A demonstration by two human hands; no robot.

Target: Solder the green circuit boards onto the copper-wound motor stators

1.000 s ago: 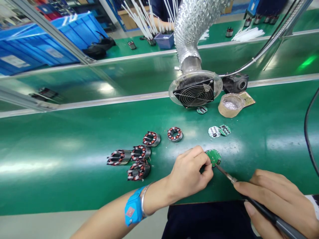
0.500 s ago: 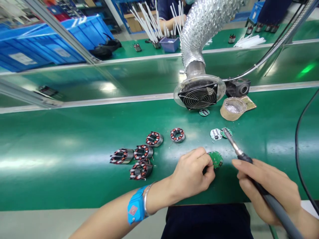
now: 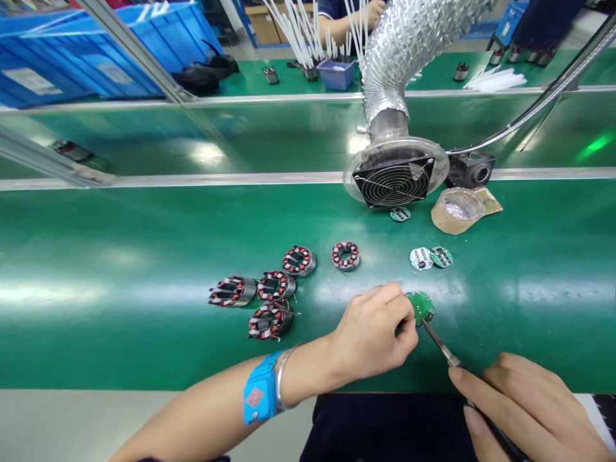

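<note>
My left hand (image 3: pixel 378 330) is closed with its fingertips on the edge of a round green circuit board (image 3: pixel 420 308); what lies under the board is hidden by my fingers. In my right hand (image 3: pixel 524 404) is a soldering iron (image 3: pixel 443 346), held like a pen. Its tip touches the lower right edge of the board, or very nearly. Two more round circuit boards, one whitish (image 3: pixel 421 258) and one green (image 3: pixel 441 256), lie just beyond. A single motor stator (image 3: pixel 345 256) with copper windings sits to the left of them.
Several wound stators (image 3: pixel 272 287) stand grouped on the green bench. Behind the boards are a fume extractor fan (image 3: pixel 395 182), a small round board (image 3: pixel 400 213) and a tan tub (image 3: pixel 457 210). Blue bins (image 3: pixel 110 64) and a co-worker's arm (image 3: pixel 337 31) appear across the line.
My right hand has brought the soldering iron's tip down from the loose boards to the board at my left hand. My left hand keeps its hold. The view has shifted slightly.
</note>
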